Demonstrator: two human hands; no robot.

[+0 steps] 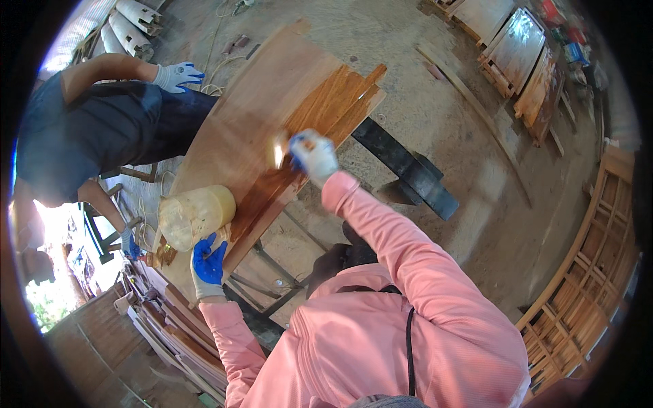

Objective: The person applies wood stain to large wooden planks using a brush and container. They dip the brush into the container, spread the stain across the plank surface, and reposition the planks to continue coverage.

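Observation:
A long wooden panel [248, 109] lies raised before me, pale along its far side and dark, glossy and wet-looking along its near side. My right hand [314, 156], in a white glove with blue fingers, is over the boundary between pale and dark wood. Its fingers are closed, but motion blur hides what they grip; a bright patch shows beside them. Close to a translucent yellowish bucket [197, 214] on the panel's left end, my left hand [209, 262] has its blue palm showing and its fingers apart. Whether it touches the bucket is unclear.
Across the panel a co-worker [102, 126] in dark clothes and gloves leans in. A black metal beam [408, 170] juts out at right. Wooden boards [513, 54] lie at the far right, a lattice frame [578, 272] at the right edge, and stacked strips [170, 319] at lower left.

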